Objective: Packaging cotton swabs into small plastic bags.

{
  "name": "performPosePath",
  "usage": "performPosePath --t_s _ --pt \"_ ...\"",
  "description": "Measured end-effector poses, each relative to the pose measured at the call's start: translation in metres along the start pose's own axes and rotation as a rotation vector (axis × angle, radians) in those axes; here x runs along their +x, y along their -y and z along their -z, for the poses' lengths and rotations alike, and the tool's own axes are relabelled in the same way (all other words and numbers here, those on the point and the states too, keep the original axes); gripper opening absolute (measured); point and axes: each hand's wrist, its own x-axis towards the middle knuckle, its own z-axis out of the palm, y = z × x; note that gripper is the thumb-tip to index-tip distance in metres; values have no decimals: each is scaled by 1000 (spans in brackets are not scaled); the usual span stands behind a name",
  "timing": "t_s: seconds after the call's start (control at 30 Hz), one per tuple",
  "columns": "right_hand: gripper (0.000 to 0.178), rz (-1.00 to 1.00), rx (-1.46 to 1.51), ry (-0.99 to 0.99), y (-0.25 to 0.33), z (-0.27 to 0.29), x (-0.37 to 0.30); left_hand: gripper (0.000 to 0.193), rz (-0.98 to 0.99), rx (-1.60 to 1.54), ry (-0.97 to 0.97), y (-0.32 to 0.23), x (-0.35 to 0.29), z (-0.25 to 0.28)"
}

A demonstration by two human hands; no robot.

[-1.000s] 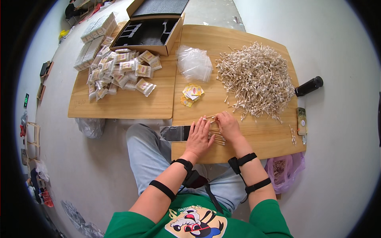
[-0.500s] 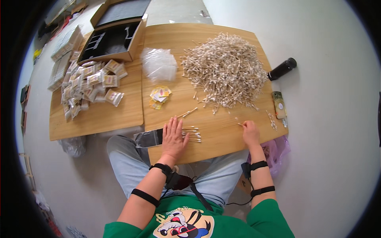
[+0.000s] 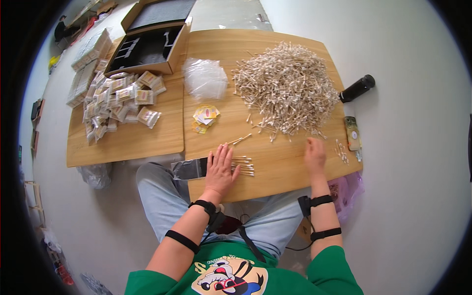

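Observation:
My left hand (image 3: 221, 170) lies flat with its fingers stretched out, over a row of cotton swabs (image 3: 244, 165) whose tips stick out to its right. A clear plastic bag with a dark band (image 3: 189, 169) reaches out from under its left side. Just beyond the fingertips are a couple of loose swabs (image 3: 241, 139). My right hand (image 3: 315, 155) hovers at the near side of a big heap of cotton swabs (image 3: 287, 88), fingers curled together. Whatever its fingertips may hold is hidden or too small to make out.
Left of the heap are clear bags (image 3: 205, 78) and yellow-white cards (image 3: 205, 118). Filled swab packs (image 3: 123, 98) pile up before an open box (image 3: 142, 54). At the right edge are a black bottle (image 3: 357, 88), a phone (image 3: 352, 132) and several stray swabs (image 3: 341, 151).
My right hand has moved a little away from me, toward the heap; the swab seen at its fingertips before no longer shows. My left hand stays on the row. The whole view has shifted slightly.

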Motion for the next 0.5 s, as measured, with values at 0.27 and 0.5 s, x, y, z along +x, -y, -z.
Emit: performPosePath --t_s 0.27,0.5 --pt "20 339 245 238 145 -78 37 65 43 -33 -79 2 -2 -4" --pt "17 355 352 354 167 -96 27 65 37 -30 -45 2 -3 -3"
